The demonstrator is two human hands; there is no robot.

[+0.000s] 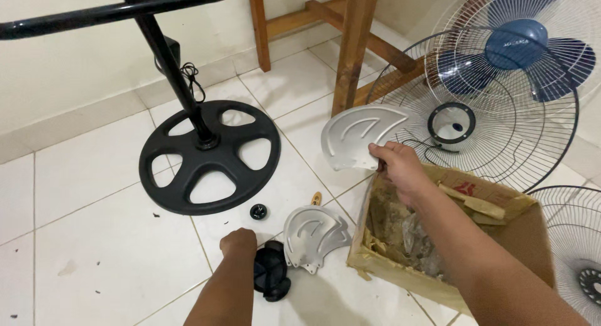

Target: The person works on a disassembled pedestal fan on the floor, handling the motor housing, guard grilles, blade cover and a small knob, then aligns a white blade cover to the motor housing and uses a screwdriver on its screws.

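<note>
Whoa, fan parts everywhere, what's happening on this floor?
A person is working among fan parts on a tiled floor. Their right hand holds up a silver fan blade above an open cardboard box. Their left hand rests on the floor beside a black hub piece, next to a small stack of more silver blades. A black round stand base sits to the left, and wire fan guards lean at the right.

Just two bare forearms coming in from the bottom edge, no sleeves, no gloves, no watch or rings that I can spot. The left hand (238,243) shows its knuckles, the right hand (400,166) its back and thumb.
</note>
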